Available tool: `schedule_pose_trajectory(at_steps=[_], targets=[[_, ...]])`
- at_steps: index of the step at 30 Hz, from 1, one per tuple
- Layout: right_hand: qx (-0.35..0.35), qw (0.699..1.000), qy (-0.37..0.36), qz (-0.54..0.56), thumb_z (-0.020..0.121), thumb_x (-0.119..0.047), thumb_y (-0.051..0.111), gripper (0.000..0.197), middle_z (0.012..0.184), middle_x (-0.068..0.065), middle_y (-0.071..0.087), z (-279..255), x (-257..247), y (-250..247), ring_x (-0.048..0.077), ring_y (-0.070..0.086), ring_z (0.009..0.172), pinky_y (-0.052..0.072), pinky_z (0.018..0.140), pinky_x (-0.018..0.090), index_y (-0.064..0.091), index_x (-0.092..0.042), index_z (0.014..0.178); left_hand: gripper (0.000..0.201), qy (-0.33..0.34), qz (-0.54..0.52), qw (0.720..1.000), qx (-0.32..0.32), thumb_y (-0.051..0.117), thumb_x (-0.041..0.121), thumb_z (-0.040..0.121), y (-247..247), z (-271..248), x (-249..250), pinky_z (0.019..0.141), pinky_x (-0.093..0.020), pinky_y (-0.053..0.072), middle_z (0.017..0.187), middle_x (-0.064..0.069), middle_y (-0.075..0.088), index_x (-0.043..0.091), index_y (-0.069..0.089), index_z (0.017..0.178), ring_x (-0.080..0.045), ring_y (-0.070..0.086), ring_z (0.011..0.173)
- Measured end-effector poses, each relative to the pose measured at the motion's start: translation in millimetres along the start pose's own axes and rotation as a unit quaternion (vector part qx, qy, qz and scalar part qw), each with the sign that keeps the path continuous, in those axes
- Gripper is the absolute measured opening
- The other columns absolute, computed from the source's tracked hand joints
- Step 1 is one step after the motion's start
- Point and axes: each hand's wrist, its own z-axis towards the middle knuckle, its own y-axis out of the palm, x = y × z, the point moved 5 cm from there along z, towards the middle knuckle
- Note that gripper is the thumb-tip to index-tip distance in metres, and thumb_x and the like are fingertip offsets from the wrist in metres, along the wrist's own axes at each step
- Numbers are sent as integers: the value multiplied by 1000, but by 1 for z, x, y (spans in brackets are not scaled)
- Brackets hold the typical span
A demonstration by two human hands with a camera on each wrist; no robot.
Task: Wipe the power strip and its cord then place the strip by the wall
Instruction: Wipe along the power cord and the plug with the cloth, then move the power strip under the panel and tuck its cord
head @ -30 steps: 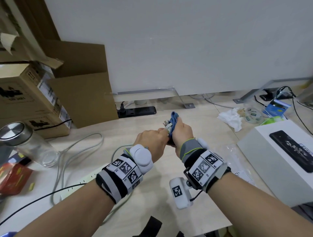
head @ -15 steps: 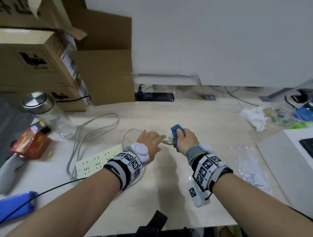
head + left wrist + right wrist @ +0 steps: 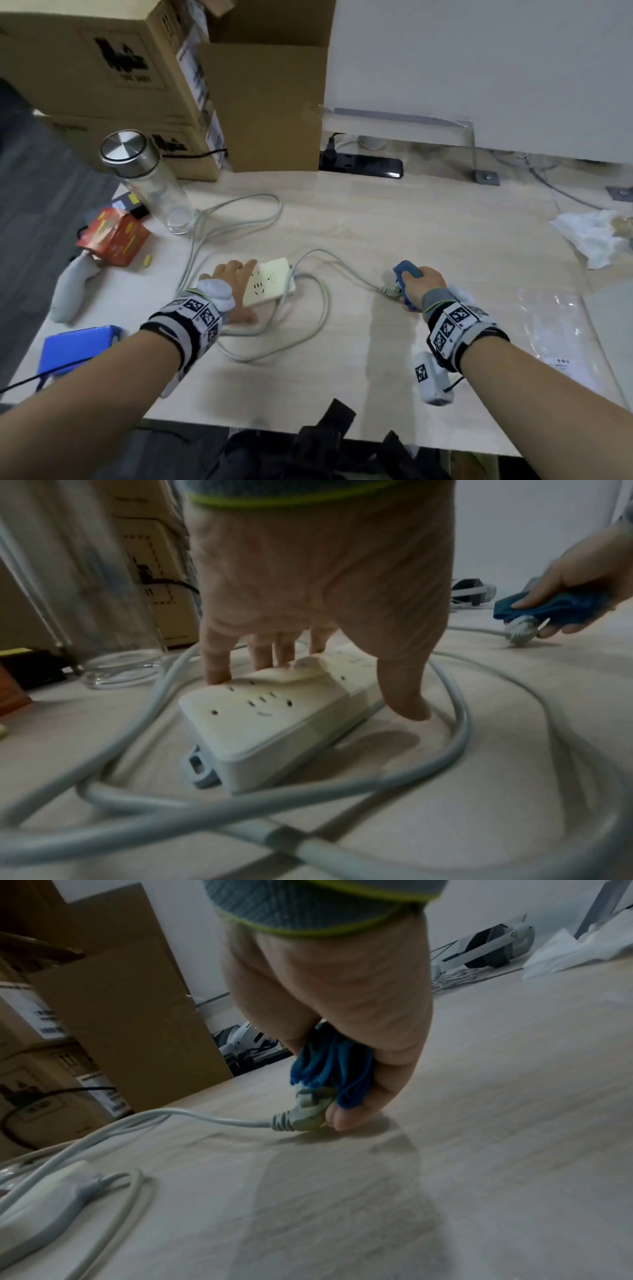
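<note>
A: What's the power strip (image 3: 270, 286) like, and where is it?

B: A flat cream plastic block with rounded corners, left of centre in the head view, lying on the pale wood-grain table (image 3: 428, 233). The left hand (image 3: 233, 291) covers its near half, so its full length is hidden there.

A: And the grip?

B: The left wrist view shows it: fingertips (image 3: 215, 676) down on the socket face, thumb at the side edge against the table. From above that can't be made out.

A: The cord (image 3: 315, 308)?

B: Smooth grey, looping round the strip and running right to the plug (image 3: 308, 1112).

A: The right hand (image 3: 416, 286)?

B: Clenched round a bunched blue cloth (image 3: 330, 1066) and the ribbed grey plug together, low on the table. From overhead the plug is mostly buried in cloth; the right wrist view shows it clearly.
</note>
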Motion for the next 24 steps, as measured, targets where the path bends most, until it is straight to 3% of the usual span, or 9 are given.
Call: schedule_pose_trajectory(at_steps=[4,9,12,15,17,18,20,22,24], targets=[[37,999,-13,-36,90,-20,45,34,47,10,44,2,3,-9,20,39,41,38,50,31,47,-10,58,92,20,19,999,15,63,61,68,-3,-1,16,95,-45,42,133,0,42,28,18,141,-25,43,115],[126,984,-76,-105,96,-30,45,15,70,4,55,-18,-15,-37,21,51,56,36,47,25,55,-18,92,79,94,28,995,8,57,58,72,-3,3,77,94,-43,38,134,-1,41,28,24,137,-28,40,120],[58,985,-163,-7,94,-30,49,14,69,5,58,-36,-38,-37,23,57,59,50,58,32,58,-20,98,78,123,28,992,15,59,56,72,-4,9,115,92,-42,38,132,-3,43,28,25,136,-28,42,117],[-52,979,-162,113,98,-24,50,14,86,6,63,-59,-56,-24,19,56,64,43,49,24,60,-22,106,86,151,14,988,22,58,55,76,-6,8,129,101,-42,35,142,-4,36,25,16,145,-29,37,125],[-123,965,-149,175,98,-15,45,23,100,9,62,-72,-64,-12,20,55,72,42,47,20,62,-23,110,81,166,-59,982,66,58,40,82,-12,4,128,106,-38,31,147,-4,32,24,15,148,-28,33,131],[-159,955,-146,206,97,-8,43,28,99,11,61,-78,-67,-6,22,55,76,44,52,22,63,-23,110,76,170,-154,968,98,58,33,83,-18,1,126,106,-37,31,146,-4,35,24,19,147,-27,35,131],[-215,937,-140,235,94,2,44,33,89,10,57,-86,-72,8,25,52,80,47,68,32,62,-21,109,63,155,-417,888,120,57,28,87,-35,-4,117,105,-37,38,138,-7,47,21,30,143,-24,46,122],[-256,924,-135,248,94,6,45,34,81,7,56,-97,-78,22,22,53,75,49,73,38,60,-17,112,46,107,-656,746,46,52,32,94,-47,-10,110,99,-39,46,131,-12,54,16,39,136,-23,56,110],[-295,910,-132,260,94,7,44,33,84,7,59,-105,-87,38,20,56,74,51,75,41,60,-16,111,53,69,-775,625,-65,44,49,91,-47,-15,105,88,-37,50,125,-17,59,11,45,128,-28,61,106]])
